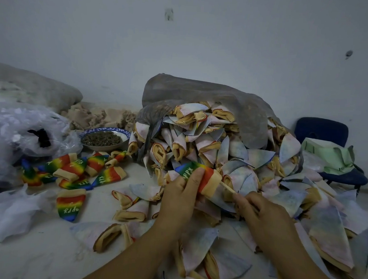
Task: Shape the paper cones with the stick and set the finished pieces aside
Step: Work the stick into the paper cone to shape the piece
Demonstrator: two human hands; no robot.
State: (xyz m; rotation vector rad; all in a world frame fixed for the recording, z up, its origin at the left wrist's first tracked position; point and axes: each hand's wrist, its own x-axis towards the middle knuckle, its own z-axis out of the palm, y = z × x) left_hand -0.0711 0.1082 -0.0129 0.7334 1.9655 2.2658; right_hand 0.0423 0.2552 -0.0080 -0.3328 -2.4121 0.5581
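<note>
Head view: a person works a rainbow cone into shape over a pale surface heaped with pieces. The left hand wraps its fingers round the cone's coloured body and holds it clear of the heap with the beige open end turned to the right, seemingly so the tool can enter. The right hand pinches a thin stick between closed fingers; the stick's far end sits inside that opening, probably to push the tip out from within.

Just behind the hands a large pile of pale cones spills from a grey sack and runs down to the right, near enough to draw from without reaching far. The finished rainbow pieces lie in a loose group well to the left, apart from the pile, which keeps done and undone work from mixing. A bowl of dark pellets stands behind them, beside a clear plastic bag. A blue chair stands at far right.
</note>
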